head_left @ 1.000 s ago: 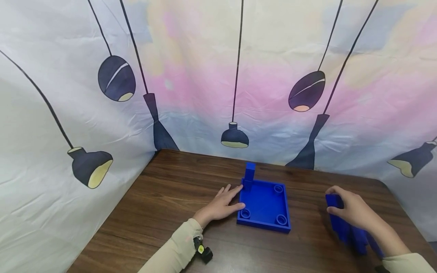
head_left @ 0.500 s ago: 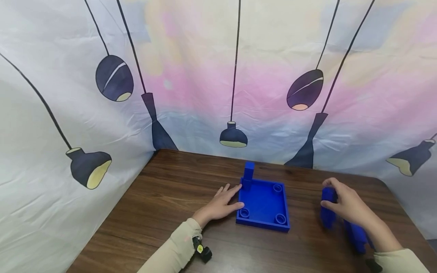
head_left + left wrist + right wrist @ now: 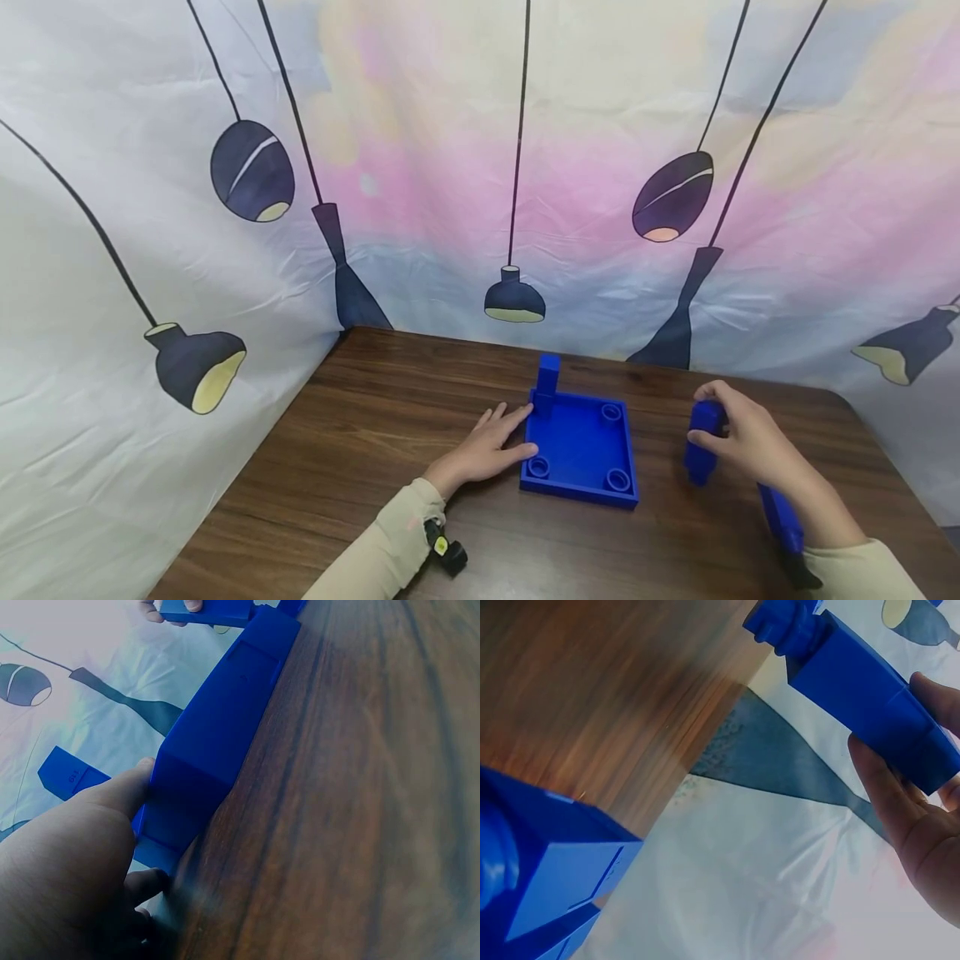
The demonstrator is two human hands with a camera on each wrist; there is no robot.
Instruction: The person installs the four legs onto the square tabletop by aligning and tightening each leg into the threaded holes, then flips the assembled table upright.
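A blue square tray point(image 3: 577, 450) with raised rims lies on the wooden table, a round socket showing in each of three corners. At its far left corner stands a blue square post point(image 3: 548, 379). My left hand point(image 3: 483, 454) rests along the tray's left rim with fingers spread and fairly straight, thumb and fingertips at the edge. To the right of the tray, my right hand point(image 3: 761, 446) grips another blue post point(image 3: 703, 433) between thumb and fingers. In the right wrist view, this post point(image 3: 874, 697) has a screw-threaded end point(image 3: 791, 630) pointing away from the hand.
More blue posts point(image 3: 782, 517) lie on the table beneath my right forearm; one in the right wrist view shows a rounded end point(image 3: 495, 855). A cloth backdrop point(image 3: 442, 208) printed with lamps hangs behind the table point(image 3: 360, 433). A small black device point(image 3: 447, 550) sits at my left cuff.
My right hand has lifted one post away from the others and carried it left, towards the tray, its lower end now pointing down. The left hand and tray stay put.
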